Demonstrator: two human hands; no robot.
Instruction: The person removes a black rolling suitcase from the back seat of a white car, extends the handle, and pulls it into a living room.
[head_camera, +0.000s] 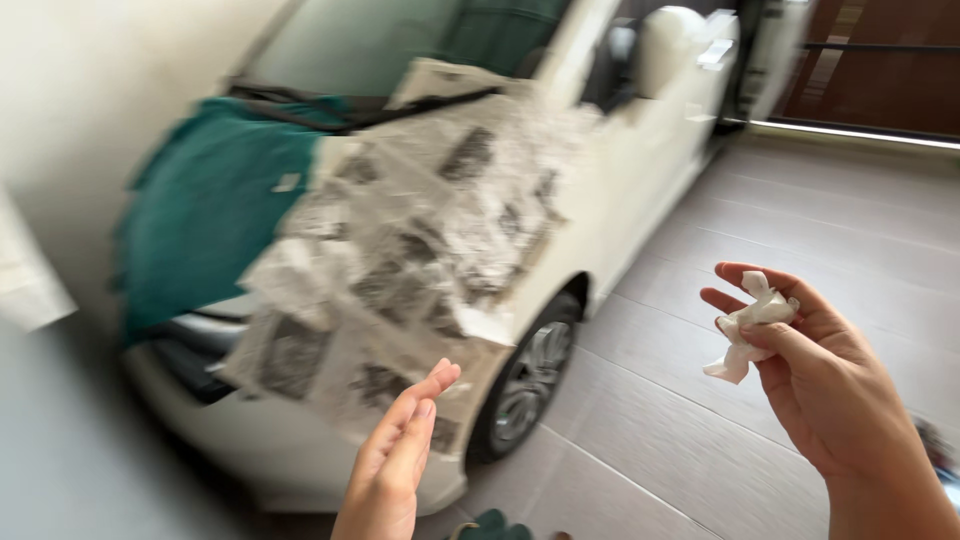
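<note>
Beside the car: I log both hands raised over a grey tiled floor (800, 230); the view is motion-blurred.
Right hand: my right hand (815, 375) is up, palm toward me, thumb and fingers clamped on a crumpled white paper wad (750, 330).
Paper wad: pinched at the fingertips, held in the air, well apart from the car.
Left hand: my left hand (400, 455) is edge-on, fingers straight and together, holding nothing, touching nothing.
Car: a white car (620, 190) stands ahead, nose toward the lower left, front wheel (525, 385) just beyond the left hand.
Bonnet: sheets of newspaper (420, 250) cover it, some tucked under a wiper (400, 110).
Cloth: a teal cloth (215, 205) lies beside the newspaper.
</note>
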